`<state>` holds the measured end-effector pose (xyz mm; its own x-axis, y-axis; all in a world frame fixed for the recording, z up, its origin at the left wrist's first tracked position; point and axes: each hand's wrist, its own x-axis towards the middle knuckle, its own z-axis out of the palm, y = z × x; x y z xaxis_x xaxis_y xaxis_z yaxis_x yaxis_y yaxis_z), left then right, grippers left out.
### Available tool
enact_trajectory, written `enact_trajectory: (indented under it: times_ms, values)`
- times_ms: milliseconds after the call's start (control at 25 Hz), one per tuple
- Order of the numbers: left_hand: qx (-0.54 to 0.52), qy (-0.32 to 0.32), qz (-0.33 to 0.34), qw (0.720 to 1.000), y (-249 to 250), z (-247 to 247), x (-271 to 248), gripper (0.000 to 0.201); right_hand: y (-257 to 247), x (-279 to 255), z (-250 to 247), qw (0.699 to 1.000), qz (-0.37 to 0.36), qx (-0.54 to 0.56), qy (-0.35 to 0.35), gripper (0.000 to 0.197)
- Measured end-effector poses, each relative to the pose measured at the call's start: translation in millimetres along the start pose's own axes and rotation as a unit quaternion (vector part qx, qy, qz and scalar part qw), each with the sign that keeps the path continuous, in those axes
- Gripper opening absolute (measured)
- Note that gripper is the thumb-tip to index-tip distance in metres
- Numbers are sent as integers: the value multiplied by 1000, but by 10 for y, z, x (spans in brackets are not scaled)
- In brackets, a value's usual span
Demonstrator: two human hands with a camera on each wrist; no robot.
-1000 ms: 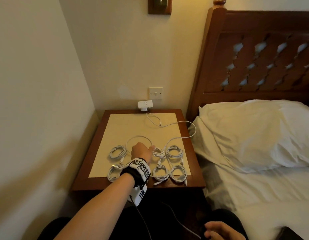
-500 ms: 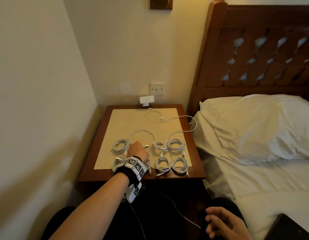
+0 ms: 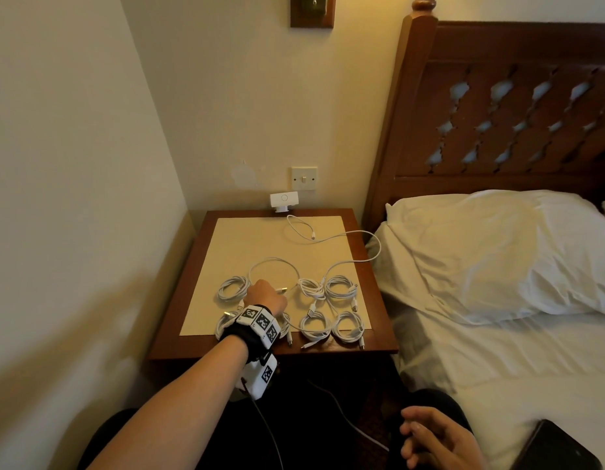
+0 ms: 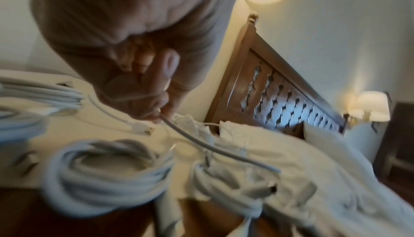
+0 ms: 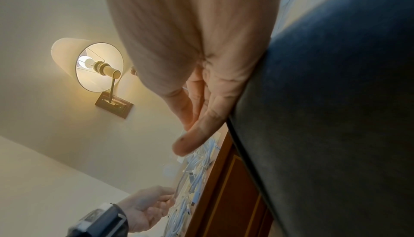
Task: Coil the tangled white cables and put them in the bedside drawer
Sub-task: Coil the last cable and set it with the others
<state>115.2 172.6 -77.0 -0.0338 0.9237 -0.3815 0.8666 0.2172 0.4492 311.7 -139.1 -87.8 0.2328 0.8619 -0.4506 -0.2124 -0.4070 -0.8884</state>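
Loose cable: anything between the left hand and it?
No. The left hand already pinches the loose cable above the coils on the nightstand. No drawer is visible.

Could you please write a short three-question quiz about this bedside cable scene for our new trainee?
1. True or false: the left hand pinches a loose white cable.
2. Where is the right hand? A) on the pillow B) low by the person's lap C) on the nightstand
3. What do the coiled cables lie on?

Key: 1 true. 2 B. 3 The nightstand.
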Motion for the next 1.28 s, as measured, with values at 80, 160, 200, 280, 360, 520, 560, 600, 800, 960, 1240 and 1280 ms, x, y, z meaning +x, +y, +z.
enact_trajectory:
  times_ms: [80,160,200,280,360,520,560,600,800,960,1240,1280]
  values:
    - [-55,-52,-4,997,65,-72,9,17,5,18,-21,1000,-1,-10,-4,95]
    - [-108,-57,-9,992,135,-158,20,16,-7,14,-16,1000,-5,-3,-3,48]
    - [-135,-29,-1,990,178,-204,8,19,12,18,-27,1000,-11,0,8,33]
    - [-178,58,38,982,263,-291,-32,25,53,50,-56,1000,-11,-11,26,42]
    - [-218,141,97,961,332,-384,-115,21,35,55,-57,1000,-7,-12,22,73]
    - [-267,169,139,939,441,-541,-142,16,14,40,-39,1000,-22,16,13,107]
    - [-277,176,141,934,467,-588,-126,16,5,21,-28,1000,-22,12,17,107]
    - [-285,195,149,927,504,-654,-111,16,-2,6,-1,999,-24,2,26,107]
    - [-313,277,254,872,874,-1212,-107,14,-206,32,81,995,-3,-97,22,49]
    - [-316,296,323,842,1274,-1773,-216,12,-801,265,250,977,-66,-202,23,15]
    - [-327,346,417,774,1737,-2759,-870,15,-2275,1195,1118,922,-276,-249,112,76]
    - [-345,346,423,763,1743,-2880,-992,12,-2464,1368,1239,920,-286,-231,138,96]
